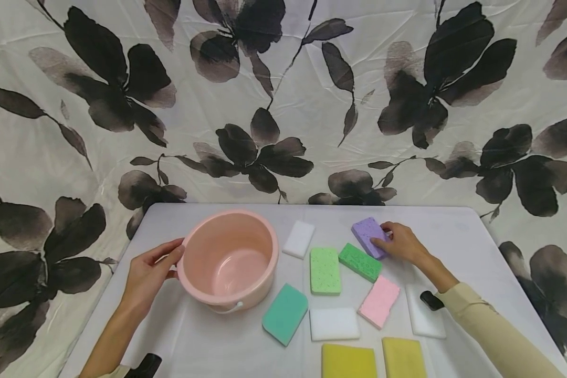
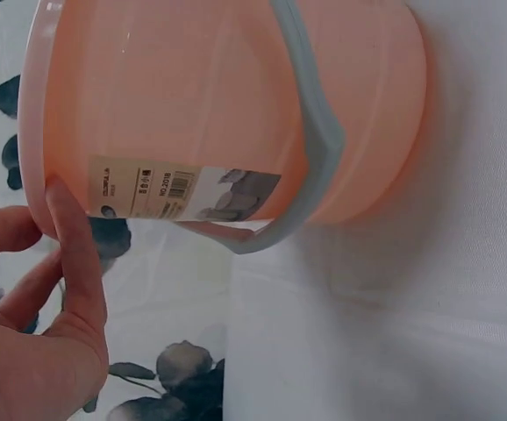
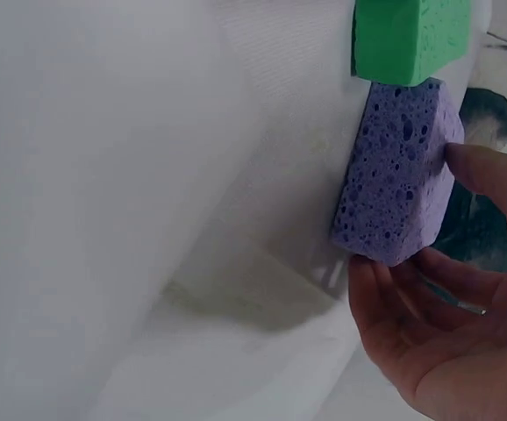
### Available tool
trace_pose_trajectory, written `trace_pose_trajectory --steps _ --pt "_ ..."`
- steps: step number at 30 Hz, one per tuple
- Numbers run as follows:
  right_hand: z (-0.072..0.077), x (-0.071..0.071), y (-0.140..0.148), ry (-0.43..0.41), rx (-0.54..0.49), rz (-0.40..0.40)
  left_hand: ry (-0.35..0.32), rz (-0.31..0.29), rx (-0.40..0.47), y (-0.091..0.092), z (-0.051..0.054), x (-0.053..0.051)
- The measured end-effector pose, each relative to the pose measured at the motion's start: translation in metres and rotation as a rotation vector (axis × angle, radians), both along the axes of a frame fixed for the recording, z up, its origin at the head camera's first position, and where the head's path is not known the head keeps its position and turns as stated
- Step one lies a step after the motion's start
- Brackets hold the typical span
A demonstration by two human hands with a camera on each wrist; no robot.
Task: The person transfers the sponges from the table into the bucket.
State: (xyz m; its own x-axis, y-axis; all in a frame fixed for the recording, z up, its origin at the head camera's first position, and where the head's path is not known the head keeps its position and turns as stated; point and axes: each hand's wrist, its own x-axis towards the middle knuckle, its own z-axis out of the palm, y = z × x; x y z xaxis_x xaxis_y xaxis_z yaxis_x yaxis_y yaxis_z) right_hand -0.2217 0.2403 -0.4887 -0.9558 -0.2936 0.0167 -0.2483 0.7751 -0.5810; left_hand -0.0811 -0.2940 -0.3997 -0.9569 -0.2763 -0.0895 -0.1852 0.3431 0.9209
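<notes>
A pink bucket (image 1: 257,295) stands upright at the left of the table. My left hand (image 1: 145,275) pinches its rim at the left side between thumb and fingers; the left wrist view shows this grip beside the bucket's label (image 2: 161,189) and grey handle (image 2: 315,140). At the back right, a purple sponge (image 1: 367,235) lies near a green sponge (image 1: 360,262). My right hand (image 1: 403,243) holds the purple sponge, thumb on its top face and fingers at its side. Close up in the right wrist view, the green sponge (image 3: 389,44) adjoins the purple one.
Around them lie a light green sponge (image 1: 325,271), a teal sponge (image 1: 285,315), a pink sponge (image 1: 379,302), white pads (image 1: 299,239), and two yellow sponges (image 1: 348,361) near the front. A floral cloth (image 1: 283,105) hangs behind the white table (image 1: 208,346).
</notes>
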Motion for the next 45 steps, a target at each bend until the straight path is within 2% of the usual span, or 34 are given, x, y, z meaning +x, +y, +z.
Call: trace_pose_trajectory --steps 8,14,20,34,45 --pt "0.012 -0.001 0.004 -0.064 -0.048 -0.027 0.002 -0.035 -0.007 -0.002 -0.003 0.000" --pt "0.026 -0.005 0.013 -0.078 -0.080 -0.024 0.000 -0.049 0.009 -0.003 -0.005 -0.001" --pt "0.043 -0.006 0.015 -0.182 -0.170 -0.048 -0.003 -0.044 0.013 -0.004 -0.004 -0.002" --pt "0.070 -0.004 0.003 -0.280 -0.286 -0.054 -0.032 -0.025 0.019 -0.005 -0.002 -0.006" --pt "0.096 -0.002 -0.013 -0.300 -0.343 -0.022 -0.037 -0.028 0.047 -0.005 -0.003 -0.006"
